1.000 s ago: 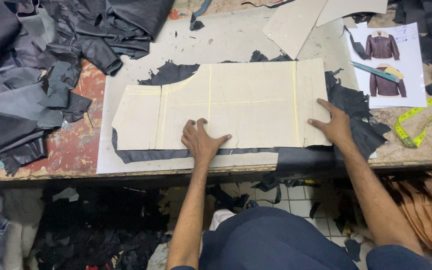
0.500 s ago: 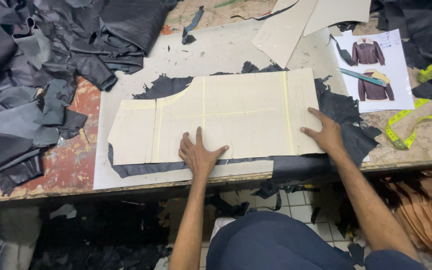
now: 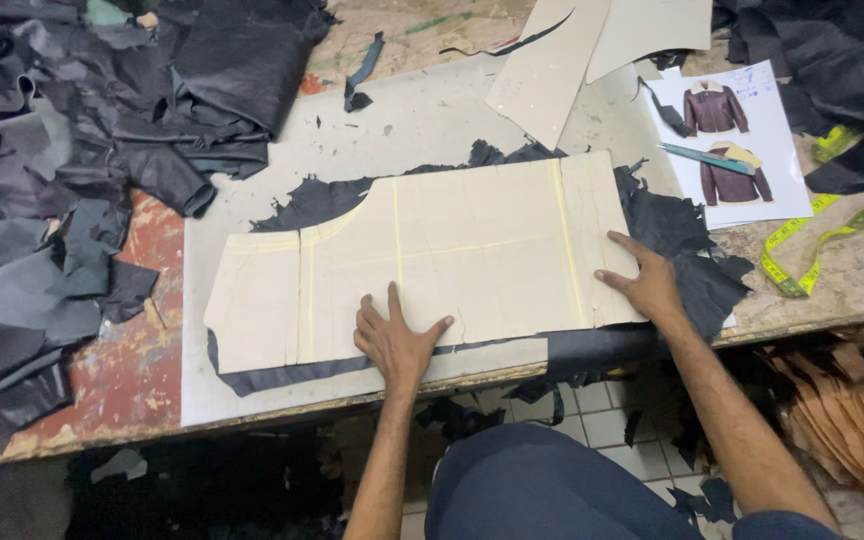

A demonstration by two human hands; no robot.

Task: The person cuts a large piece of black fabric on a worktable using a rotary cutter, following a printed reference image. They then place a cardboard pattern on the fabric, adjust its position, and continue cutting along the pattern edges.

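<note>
Both hands (image 3: pixel 397 340) (image 3: pixel 647 285) press cream pattern (image 3: pixel 472 250) beside white jacket sheet (image 3: pixel 752 150).

Cream card pattern (image 3: pixel 472 260), creased, one curved corner, lies flat over black leather (image 3: pixel 672 235); leather's ragged edges show around it.

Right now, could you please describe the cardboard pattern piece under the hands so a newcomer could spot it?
On the grey cutting board, over dark leather, lies the large cream cardboard pattern. Both hands press it flat; unlike the cream pieces beyond, it bears yellow lines.
</note>
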